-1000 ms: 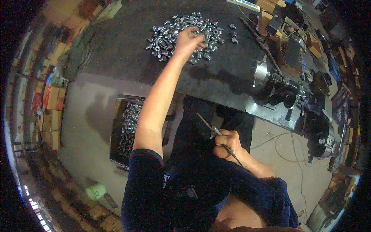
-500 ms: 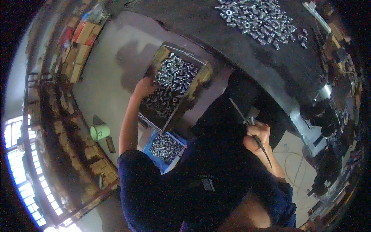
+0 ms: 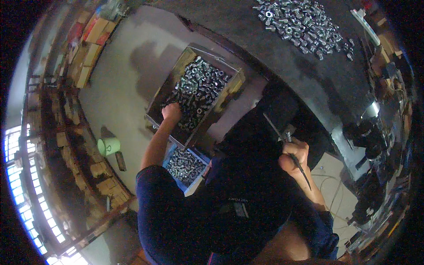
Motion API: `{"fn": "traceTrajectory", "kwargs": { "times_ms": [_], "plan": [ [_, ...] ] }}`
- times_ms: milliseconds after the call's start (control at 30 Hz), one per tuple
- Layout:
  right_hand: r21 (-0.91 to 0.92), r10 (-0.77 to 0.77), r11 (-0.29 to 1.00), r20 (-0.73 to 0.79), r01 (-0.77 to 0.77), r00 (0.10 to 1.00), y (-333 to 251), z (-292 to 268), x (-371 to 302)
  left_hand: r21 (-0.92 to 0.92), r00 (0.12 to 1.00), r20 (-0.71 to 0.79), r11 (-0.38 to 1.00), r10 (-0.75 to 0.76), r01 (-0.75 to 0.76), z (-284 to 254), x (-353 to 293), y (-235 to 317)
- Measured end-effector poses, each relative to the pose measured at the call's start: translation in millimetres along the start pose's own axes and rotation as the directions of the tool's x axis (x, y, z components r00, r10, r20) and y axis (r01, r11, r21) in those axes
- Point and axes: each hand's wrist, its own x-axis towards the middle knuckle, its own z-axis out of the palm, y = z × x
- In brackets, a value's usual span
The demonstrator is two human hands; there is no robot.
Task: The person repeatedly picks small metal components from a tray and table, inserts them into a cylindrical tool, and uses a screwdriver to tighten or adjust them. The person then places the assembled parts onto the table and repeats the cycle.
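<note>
head view: left hand (image 3: 171,112) clenched among box (image 3: 155,104) nuts (image 3: 198,88), right hand (image 3: 293,154) grasping rod (image 3: 287,145).

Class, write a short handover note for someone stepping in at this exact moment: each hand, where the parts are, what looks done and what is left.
Left hand: reaching down into the box of metal nuts on the floor, fingers buried among them; whether it grips any cannot be told.
Right hand: closed on a thin rod, held near the body.
Parts: a pile of nuts lies spread on the dark table; a smaller blue tray of nuts sits below the box.
Done: many nuts lie in the box and tray.
Left: the table pile.
</note>
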Motion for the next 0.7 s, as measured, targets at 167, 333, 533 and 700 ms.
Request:
{"fn": "traceTrajectory", "kwargs": {
  "times_ms": [167,333,533,700],
  "plan": [
    [-0.027,0.019,0.999,0.053,-0.017,0.998,-4.0,-8.0,-0.5,-0.173,0.996,-0.048,0.982,0.070,-0.077,-23.1,-5.5,9.1],
    [-0.005,0.066,0.998,0.176,-0.067,0.982,-11.9,-11.8,7.7,-0.982,0.951,-0.165,0.042,0.261,-0.182,-75.3,-38.4,36.2],
    [0.034,-0.008,0.999,0.239,0.000,0.971,-6.7,-7.9,8.3,-0.900,0.707,-0.286,-0.434,0.647,0.033,-155.0,-102.1,139.5],
    [0.004,0.089,0.996,0.247,-0.093,0.965,-8.3,-12.5,7.7,-0.632,0.608,-0.208,-0.580,0.766,0.514,-137.4,-119.9,187.7]
  ]
}}
